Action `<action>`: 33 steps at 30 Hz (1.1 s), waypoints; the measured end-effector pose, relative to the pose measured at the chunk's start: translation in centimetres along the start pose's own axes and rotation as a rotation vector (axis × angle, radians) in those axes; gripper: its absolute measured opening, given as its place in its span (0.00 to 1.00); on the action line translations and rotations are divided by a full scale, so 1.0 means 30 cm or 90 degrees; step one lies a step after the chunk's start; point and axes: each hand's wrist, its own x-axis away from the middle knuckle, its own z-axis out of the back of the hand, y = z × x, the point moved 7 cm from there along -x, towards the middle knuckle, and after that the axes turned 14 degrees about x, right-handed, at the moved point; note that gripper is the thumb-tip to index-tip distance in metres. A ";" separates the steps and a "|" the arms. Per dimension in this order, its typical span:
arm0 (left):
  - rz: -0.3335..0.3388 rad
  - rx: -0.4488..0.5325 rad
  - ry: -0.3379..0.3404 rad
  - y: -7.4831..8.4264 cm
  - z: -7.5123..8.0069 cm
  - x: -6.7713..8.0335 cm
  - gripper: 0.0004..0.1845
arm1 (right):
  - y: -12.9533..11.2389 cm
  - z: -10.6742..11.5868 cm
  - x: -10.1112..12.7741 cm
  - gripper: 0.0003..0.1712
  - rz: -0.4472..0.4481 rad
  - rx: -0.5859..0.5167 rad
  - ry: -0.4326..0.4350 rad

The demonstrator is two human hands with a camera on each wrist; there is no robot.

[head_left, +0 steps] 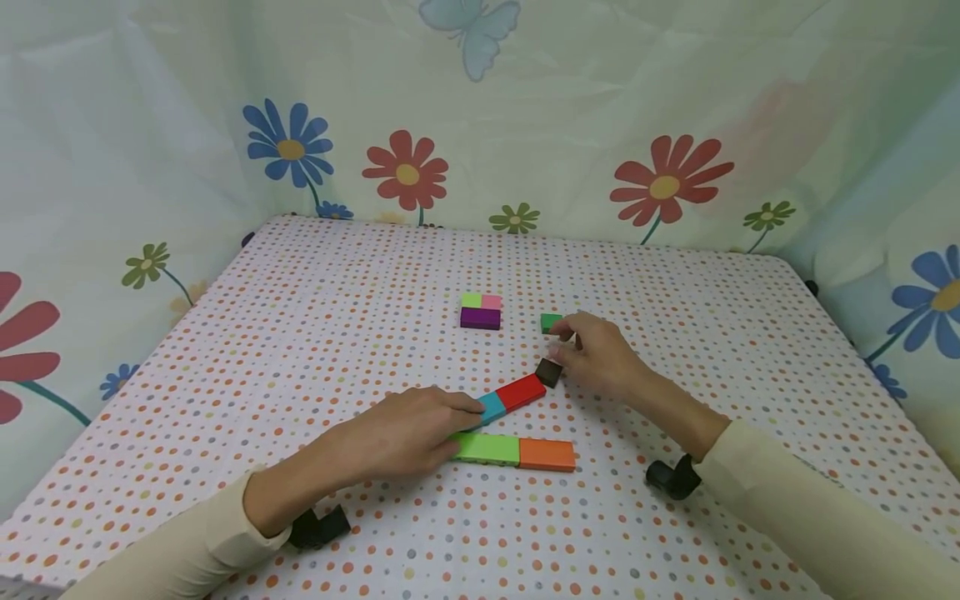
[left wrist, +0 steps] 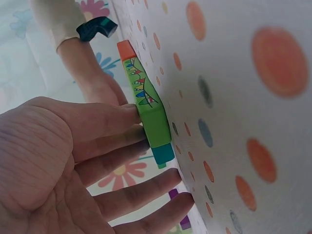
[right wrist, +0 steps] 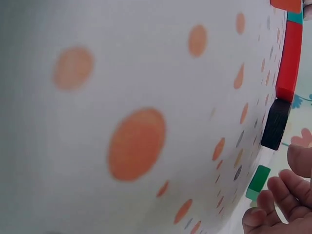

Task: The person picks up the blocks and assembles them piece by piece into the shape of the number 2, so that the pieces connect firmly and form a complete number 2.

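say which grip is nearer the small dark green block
Right. The right grip is beside the dark green block; the left grip is farther, by the lime green rectangular block.

Desk (head_left: 360, 300): white surface, multicoloured dots, rounded far corners. Pale backdrop (head_left: 540, 108) behind and at both sides, lightly creased. Printed motifs, far side: pale-blue butterfly (head_left: 480, 32), top centre; blue flower (head_left: 289, 148), left; red flower (head_left: 407, 172) beside it; small green flower (head_left: 514, 219), near centre; second red flower (head_left: 666, 185), toward right.
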 end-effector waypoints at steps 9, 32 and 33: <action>0.000 0.001 0.002 -0.002 -0.001 0.000 0.20 | 0.007 -0.008 -0.015 0.23 0.008 0.014 0.008; -0.007 0.005 0.004 0.003 -0.003 0.000 0.20 | 0.027 -0.003 -0.050 0.31 -0.030 0.083 0.006; -0.006 0.005 0.004 0.003 -0.003 0.000 0.20 | 0.028 -0.003 -0.053 0.31 -0.030 0.084 0.006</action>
